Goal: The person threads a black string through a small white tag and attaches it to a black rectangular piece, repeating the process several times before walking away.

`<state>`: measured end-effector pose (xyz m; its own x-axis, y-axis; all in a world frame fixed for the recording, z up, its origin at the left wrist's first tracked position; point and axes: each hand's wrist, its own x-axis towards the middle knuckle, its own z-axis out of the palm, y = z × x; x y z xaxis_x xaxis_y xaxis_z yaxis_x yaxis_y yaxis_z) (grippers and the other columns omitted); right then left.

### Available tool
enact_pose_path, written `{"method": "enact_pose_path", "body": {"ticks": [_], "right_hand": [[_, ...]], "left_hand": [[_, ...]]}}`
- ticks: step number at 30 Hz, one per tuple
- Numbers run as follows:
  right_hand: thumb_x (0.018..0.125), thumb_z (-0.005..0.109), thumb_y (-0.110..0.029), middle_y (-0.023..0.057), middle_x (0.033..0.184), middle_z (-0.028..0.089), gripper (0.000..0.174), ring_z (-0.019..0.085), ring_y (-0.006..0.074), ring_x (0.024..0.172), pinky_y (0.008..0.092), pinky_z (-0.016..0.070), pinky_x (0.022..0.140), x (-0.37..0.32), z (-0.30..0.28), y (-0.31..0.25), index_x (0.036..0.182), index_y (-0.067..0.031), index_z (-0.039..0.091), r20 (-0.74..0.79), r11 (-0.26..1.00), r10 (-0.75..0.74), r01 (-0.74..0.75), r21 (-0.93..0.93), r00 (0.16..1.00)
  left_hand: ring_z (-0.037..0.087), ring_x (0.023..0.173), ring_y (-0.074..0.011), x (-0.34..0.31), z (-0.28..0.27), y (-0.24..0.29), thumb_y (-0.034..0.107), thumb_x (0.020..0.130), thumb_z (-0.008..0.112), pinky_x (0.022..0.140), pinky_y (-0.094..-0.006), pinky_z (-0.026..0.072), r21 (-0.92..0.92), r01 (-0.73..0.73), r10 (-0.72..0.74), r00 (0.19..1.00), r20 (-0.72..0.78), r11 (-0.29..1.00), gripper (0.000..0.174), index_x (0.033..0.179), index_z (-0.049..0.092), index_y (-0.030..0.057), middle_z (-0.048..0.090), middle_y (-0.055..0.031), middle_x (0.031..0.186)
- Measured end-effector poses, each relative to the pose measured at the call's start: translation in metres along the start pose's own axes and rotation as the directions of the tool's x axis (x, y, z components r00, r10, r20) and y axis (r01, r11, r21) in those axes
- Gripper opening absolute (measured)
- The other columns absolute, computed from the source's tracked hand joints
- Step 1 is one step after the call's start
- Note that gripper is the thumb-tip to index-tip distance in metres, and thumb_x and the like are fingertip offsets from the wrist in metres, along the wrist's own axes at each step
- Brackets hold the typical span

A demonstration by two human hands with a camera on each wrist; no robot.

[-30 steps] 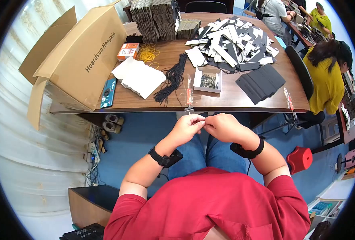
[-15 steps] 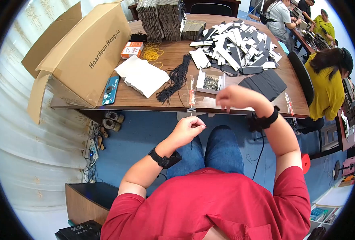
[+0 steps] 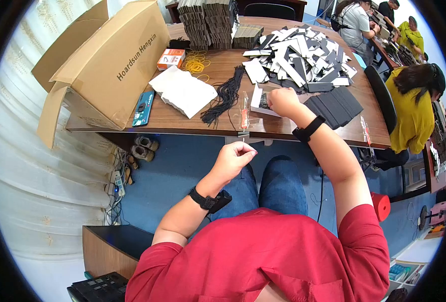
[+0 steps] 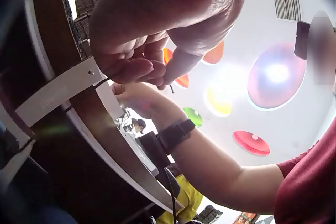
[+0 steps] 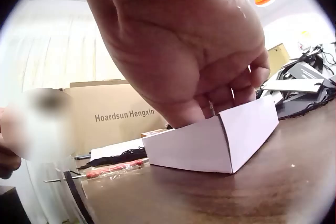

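Note:
My left hand (image 3: 233,158) is over my lap in front of the table edge. In the left wrist view, its thumb and fingers pinch a thin black cord (image 4: 103,81) that runs through the hole of a pale hang tag (image 4: 58,92); a short cord end shows past the fingertips. My right hand (image 3: 285,102) reaches into a small white box (image 5: 189,148) near the table's front edge. Small dark and shiny pieces (image 3: 264,100) lie in that box. The right fingertips are hidden behind the box wall, so I cannot tell whether they grip a piece.
Right of the box lies a row of black tags (image 3: 336,106), with a heap of black and white tags (image 3: 303,55) behind. Black cords (image 3: 224,95), white sheets (image 3: 182,91), yellow rubber bands (image 3: 196,63) and a large carton (image 3: 117,70) are to the left. Bundled stacks (image 3: 208,25) stand at the back.
My right hand has left the left hand's fingertips, moved forward over the table and gone into the white box. The left hand has stayed nearly in place, still pinching.

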<state>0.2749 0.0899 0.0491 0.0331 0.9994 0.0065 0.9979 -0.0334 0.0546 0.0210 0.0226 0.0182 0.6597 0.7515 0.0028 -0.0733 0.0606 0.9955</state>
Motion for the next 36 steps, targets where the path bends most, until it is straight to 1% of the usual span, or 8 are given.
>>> {"method": "enact_pose_path", "body": {"ticks": [4, 8, 13, 14, 15, 17, 22, 36], "right_hand": [[0.074, 0.058, -0.015, 0.0097, 0.082, 0.065, 0.006, 0.062, 0.0272, 0.083, 0.0443, 0.0459, 0.075, 0.002, 0.015, 0.006, 0.076, -0.0109, 0.063, -0.077, 0.999, -0.035, 0.036, 0.012, 0.996], [0.079, 0.055, -0.012, 0.0111, 0.082, 0.063, 0.007, 0.062, 0.0284, 0.080, 0.0435, 0.0471, 0.072, -0.007, 0.010, 0.002, 0.083, -0.0074, 0.059, -0.472, 0.995, -0.059, 0.090, 0.044, 0.880], [0.084, 0.057, -0.011, 0.0136, 0.080, 0.063, 0.008, 0.062, 0.0305, 0.074, 0.0380, 0.0483, 0.063, -0.054, -0.031, -0.033, 0.088, -0.0044, 0.054, -0.644, 0.869, 0.169, 0.196, 0.455, 0.746], [0.087, 0.057, -0.008, 0.0115, 0.075, 0.062, 0.007, 0.062, 0.0245, 0.065, 0.0324, 0.0477, 0.057, -0.066, -0.031, -0.041, 0.088, -0.0023, 0.053, -0.572, 0.774, 0.192, 0.235, 0.587, 0.797], [0.089, 0.055, -0.006, 0.0069, 0.072, 0.061, 0.005, 0.060, 0.0152, 0.063, 0.0264, 0.0466, 0.058, -0.079, -0.031, -0.052, 0.089, -0.0010, 0.053, -0.298, 0.393, 0.237, 0.189, 0.900, 0.925], [0.091, 0.053, -0.009, 0.0034, 0.075, 0.062, 0.006, 0.057, 0.0093, 0.061, 0.0198, 0.0420, 0.055, -0.105, -0.031, -0.069, 0.094, -0.0033, 0.055, -0.063, -0.077, 0.099, 0.071, 0.994, 0.993], [0.092, 0.053, -0.010, 0.0042, 0.077, 0.062, 0.011, 0.060, 0.0118, 0.064, 0.0208, 0.0438, 0.056, -0.132, -0.019, -0.087, 0.101, -0.0040, 0.056, 0.077, -0.504, -0.025, -0.079, 0.860, 0.997], [0.091, 0.054, -0.008, 0.0064, 0.078, 0.062, 0.016, 0.061, 0.0143, 0.065, 0.0222, 0.0480, 0.057, -0.129, -0.010, -0.089, 0.107, -0.0046, 0.051, 0.141, -0.664, -0.107, -0.176, 0.727, 0.984]], "left_hand": [[0.045, 0.057, -0.0033, 0.000, -0.002, 0.005, 0.007, 0.085, 0.063, 0.051, -0.0172, 0.0355, -0.074, -0.030, 0.027, 0.999, -0.040, 0.997, 0.008, 0.089, 0.064, 0.0001, 0.058, 0.0009, 0.072], [0.044, 0.056, -0.0034, 0.001, -0.005, 0.005, 0.007, 0.085, 0.063, 0.050, -0.0172, 0.0348, -0.137, -0.071, 0.055, 0.992, -0.115, 0.988, 0.008, 0.089, 0.064, 0.0001, 0.057, 0.0008, 0.071], [0.044, 0.055, -0.0032, -0.002, -0.005, 0.010, 0.006, 0.085, 0.062, 0.049, -0.0175, 0.0344, -0.176, -0.104, 0.068, 0.977, -0.200, 0.979, 0.007, 0.089, 0.063, 0.0003, 0.056, 0.0015, 0.070], [0.044, 0.055, -0.0032, -0.002, -0.006, 0.012, 0.006, 0.085, 0.062, 0.049, -0.0175, 0.0343, -0.177, -0.120, 0.082, 0.974, -0.209, 0.977, 0.007, 0.089, 0.063, 0.0003, 0.056, 0.0016, 0.070], [0.047, 0.060, -0.0037, -0.001, -0.008, 0.014, 0.006, 0.085, 0.063, 0.054, -0.0180, 0.0371, -0.185, -0.108, 0.069, 0.976, -0.208, 0.977, 0.007, 0.089, 0.064, 0.0001, 0.058, 0.0011, 0.073], [0.052, 0.070, -0.0048, -0.003, -0.008, 0.014, 0.005, 0.085, 0.064, 0.063, -0.0190, 0.0426, -0.209, -0.068, 0.025, 0.979, -0.200, 0.975, 0.007, 0.090, 0.064, -0.0002, 0.061, 0.0002, 0.078], [0.052, 0.070, -0.0044, -0.004, -0.004, 0.015, 0.004, 0.085, 0.064, 0.063, -0.0188, 0.0425, -0.187, -0.066, 0.024, 0.976, -0.218, 0.980, 0.007, 0.090, 0.065, 0.0002, 0.061, 0.0006, 0.079], [0.058, 0.074, -0.0088, -0.005, 0.003, 0.014, 0.000, 0.086, 0.060, 0.068, -0.0218, 0.0470, -0.251, -0.071, 0.030, 0.986, -0.163, 0.965, 0.007, 0.092, 0.063, -0.0026, 0.063, -0.0044, 0.082]]}}
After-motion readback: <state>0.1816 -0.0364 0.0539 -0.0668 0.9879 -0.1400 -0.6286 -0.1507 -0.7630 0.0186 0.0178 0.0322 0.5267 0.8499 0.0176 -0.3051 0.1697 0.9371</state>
